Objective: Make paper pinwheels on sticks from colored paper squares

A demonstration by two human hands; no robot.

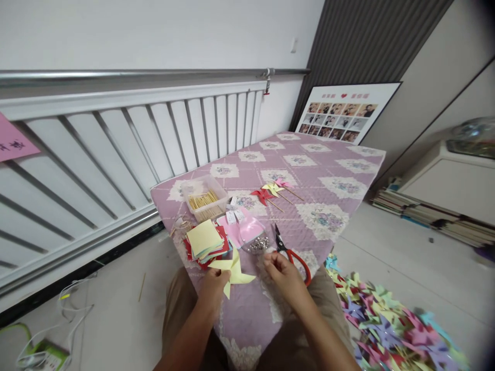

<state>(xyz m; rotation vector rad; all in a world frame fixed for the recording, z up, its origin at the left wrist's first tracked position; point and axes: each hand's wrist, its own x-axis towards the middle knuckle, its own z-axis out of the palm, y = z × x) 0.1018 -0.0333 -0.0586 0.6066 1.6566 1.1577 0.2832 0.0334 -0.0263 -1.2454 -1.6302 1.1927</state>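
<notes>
A pale yellow paper pinwheel (235,272) is held at its left side by my left hand (216,283), with the fingers closed on it. My right hand (279,268) is closed in a pinch just below the small metal pins (259,244); whatever lies between its fingertips is too small to make out. Red-handled scissors (299,263) lie beside that hand on the right. Left of the pins is a pink sheet (251,229) in clear wrapping. A stack of coloured paper squares (204,240) sits behind my left hand.
A clear plastic box (207,201) holds wooden sticks. Three pinwheels on sticks, including a red one (262,196), lie farther back on the patterned tablecloth (305,159). Many colourful pinwheels (386,324) are piled low at the right. A white radiator (174,129) stands behind the table.
</notes>
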